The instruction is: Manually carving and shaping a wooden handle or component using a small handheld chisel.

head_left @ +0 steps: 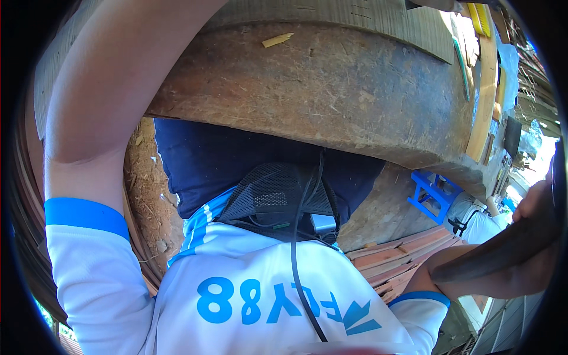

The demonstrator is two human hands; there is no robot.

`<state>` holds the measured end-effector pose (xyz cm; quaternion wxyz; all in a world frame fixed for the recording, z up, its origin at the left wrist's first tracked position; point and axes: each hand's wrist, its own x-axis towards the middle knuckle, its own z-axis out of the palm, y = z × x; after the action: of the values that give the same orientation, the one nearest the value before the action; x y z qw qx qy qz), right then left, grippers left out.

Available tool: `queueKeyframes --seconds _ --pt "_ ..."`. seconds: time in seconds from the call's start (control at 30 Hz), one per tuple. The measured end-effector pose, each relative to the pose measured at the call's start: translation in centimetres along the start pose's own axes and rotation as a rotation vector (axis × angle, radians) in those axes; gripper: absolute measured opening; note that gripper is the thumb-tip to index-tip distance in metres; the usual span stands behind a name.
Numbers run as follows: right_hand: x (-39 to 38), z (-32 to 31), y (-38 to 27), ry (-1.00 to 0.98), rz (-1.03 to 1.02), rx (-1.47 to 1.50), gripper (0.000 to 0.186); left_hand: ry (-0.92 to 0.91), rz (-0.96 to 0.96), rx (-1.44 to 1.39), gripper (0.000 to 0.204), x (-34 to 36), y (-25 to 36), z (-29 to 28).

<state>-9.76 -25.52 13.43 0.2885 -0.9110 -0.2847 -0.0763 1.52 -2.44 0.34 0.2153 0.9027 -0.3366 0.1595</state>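
Observation:
My right hand (528, 206) is raised at the far right, its fingers curled round a dark wooden handle (494, 255). The handle slants down across my forearm. The tool's other end lies in the dark rim and cannot be made out. My left arm (89, 112) reaches up and forward past the top edge. A sliver of skin at the top right edge may be part of my left hand, but its fingers are hidden. Before me a grooved, greyish wooden board (378, 26) rests on a thick, worn wooden bench (284, 89).
A wood chip (277, 39) lies on the bench. Toward its right end are a thin green stick (461, 68), a yellow brush-like object (479, 19) and a light wood strip (486, 89). A blue plastic stool (435, 195) and a person's light trousers (473, 216) are beyond. Reddish planks (390, 260) lie below.

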Motion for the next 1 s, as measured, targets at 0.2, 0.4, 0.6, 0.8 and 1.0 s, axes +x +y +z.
queueKeyframes --seconds 0.2,0.4,0.6,0.8,1.0 --pt "-2.8 1.3 1.4 0.133 0.165 0.14 0.044 -0.022 0.034 -0.148 0.031 0.3 -0.7 0.4" --pt "-1.7 -1.3 2.9 -0.191 0.105 0.187 0.043 0.02 0.045 -0.075 0.031 0.0 -0.4 0.4" --pt "-1.6 -1.0 2.7 -0.125 0.132 0.226 0.043 -0.024 -0.041 -0.088 0.034 -0.1 0.0 -0.1" --pt "-2.3 -0.2 2.8 -0.075 0.148 0.261 0.043 0.014 -0.02 -0.149 0.035 0.0 -0.7 0.3" --pt "-3.7 -1.7 5.1 0.367 -0.069 0.174 0.043 0.024 -0.017 -0.074 0.035 0.2 -0.2 0.2"
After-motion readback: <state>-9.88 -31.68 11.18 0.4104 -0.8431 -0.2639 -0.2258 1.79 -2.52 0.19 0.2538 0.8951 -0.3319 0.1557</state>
